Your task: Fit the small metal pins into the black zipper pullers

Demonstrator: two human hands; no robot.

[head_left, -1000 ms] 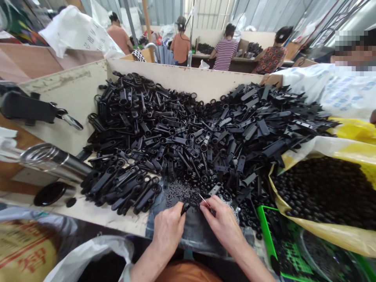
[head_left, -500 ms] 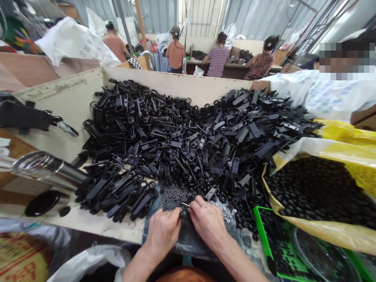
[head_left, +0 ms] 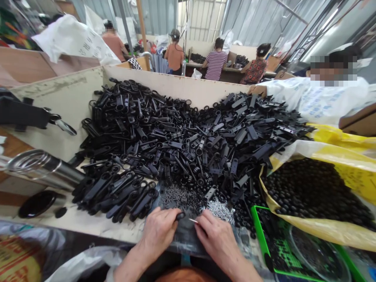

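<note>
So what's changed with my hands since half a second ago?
Your right hand has drawn away from your left hand, rightward and toward your body, so a gap now shows between the thin rod and the black part. More silver bits show beyond it. Nothing was let go: the right hand keeps the rod, the left the part. The big heap looks unchanged.

Parts [head_left: 176,145]: plastic by look, smooth, satin to matt
Held piece [head_left: 181,216]: smooth, glossy
Tool tip [head_left: 193,220]: bright metal
Silvery bits [head_left: 221,210]: shiny metal
Balls [head_left: 308,184]: smooth, glossy
Bag [head_left: 317,226]: thin, creased plastic
Basket [head_left: 260,232]: smooth plastic
Flask [head_left: 60,170]: polished metal
Mat [head_left: 187,237]: dull, scuffed
Bin wall [head_left: 176,84]: matt board, worn at the edge
</note>
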